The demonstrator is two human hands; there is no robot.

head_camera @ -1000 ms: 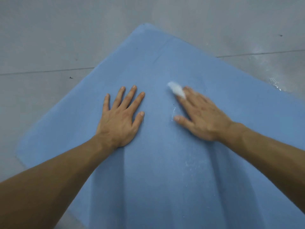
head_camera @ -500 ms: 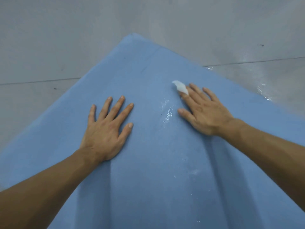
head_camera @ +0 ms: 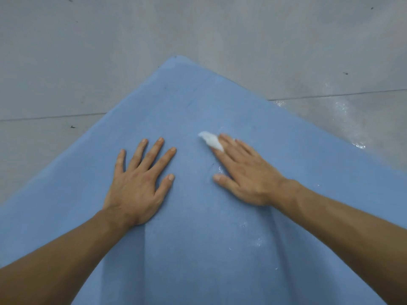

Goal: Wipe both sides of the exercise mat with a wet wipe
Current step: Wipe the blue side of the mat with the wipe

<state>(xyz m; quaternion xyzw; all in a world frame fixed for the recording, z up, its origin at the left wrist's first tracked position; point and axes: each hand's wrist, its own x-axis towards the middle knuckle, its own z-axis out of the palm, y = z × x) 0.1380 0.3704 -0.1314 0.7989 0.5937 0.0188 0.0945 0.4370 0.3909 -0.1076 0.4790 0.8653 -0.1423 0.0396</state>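
Observation:
A blue exercise mat (head_camera: 189, 249) lies flat on the floor, one corner pointing away from me. My left hand (head_camera: 138, 183) rests palm down on it with its fingers spread and straight. To the right, my right hand (head_camera: 246, 175) lies flat with straight fingers and presses a small white wet wipe (head_camera: 210, 139) against the mat. Most of the wipe sticks out beyond the fingertips. Faint wet streaks and white specks show on the mat beside and below the right hand.
Grey tiled floor (head_camera: 198, 25) surrounds the mat on all sides, with a thin joint line running across it. A wet, shiny patch (head_camera: 343, 119) lies on the floor just past the mat's right edge.
My right hand with the wipe has slid back and forth a short way over the mat. The left hand stays pressed flat. The view has shifted, so the mat's corner sits lower.

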